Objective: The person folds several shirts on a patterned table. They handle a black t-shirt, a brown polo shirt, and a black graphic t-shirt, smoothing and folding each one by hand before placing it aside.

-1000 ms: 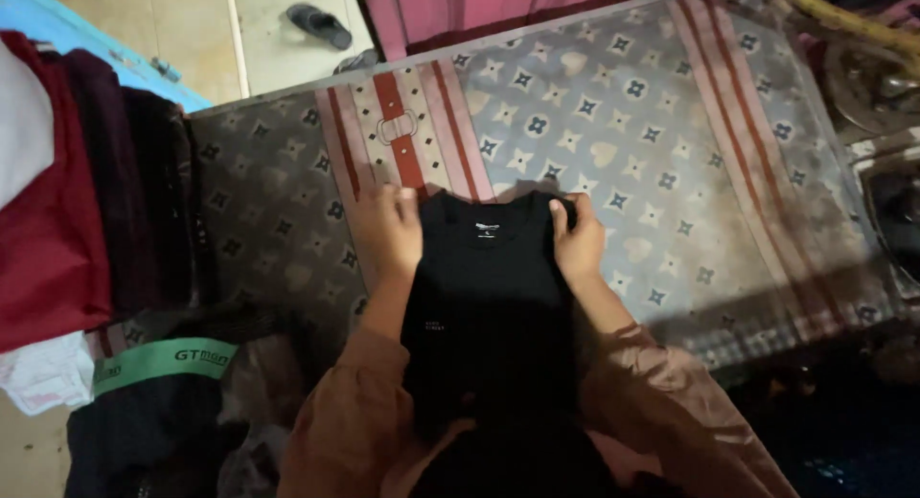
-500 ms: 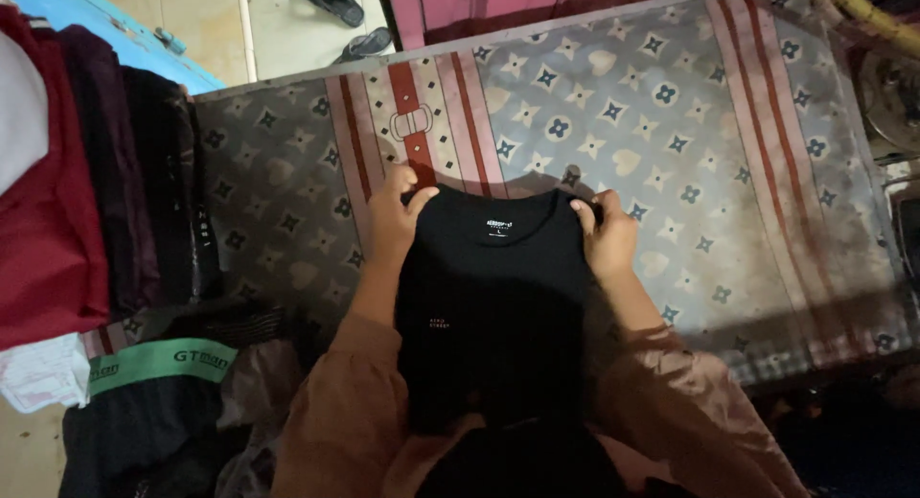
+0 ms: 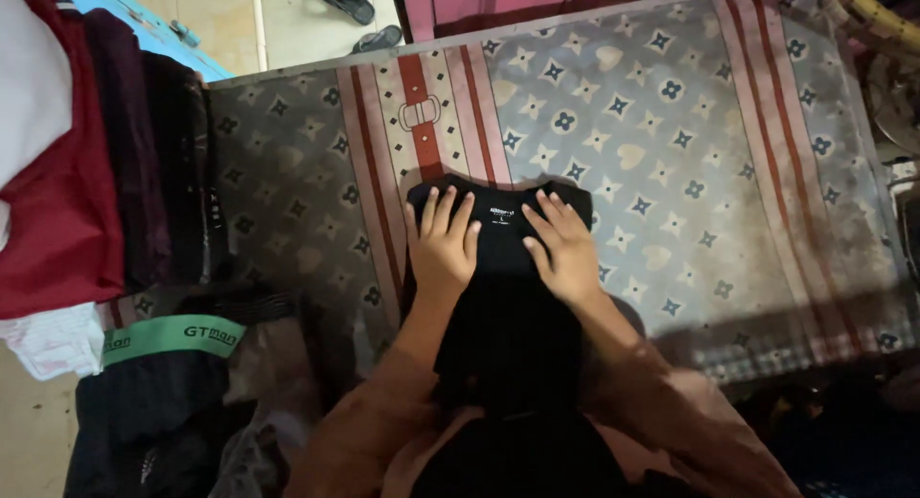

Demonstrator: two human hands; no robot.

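Black shirt point(image 3: 498, 297) lies on the patterned mat point(image 3: 671, 153); left hand point(image 3: 443, 239) and right hand point(image 3: 563, 244) rest flat on it, fingers spread, apparently gripping nothing.

Dim indoor light, brighter beyond the hands point(image 3: 503, 249) at the top, deep shadow below the wrists, slight softness, no glare.

The black garment point(image 3: 503, 297) is matt cloth; the patterned mattress point(image 3: 671, 172) is woven fabric.
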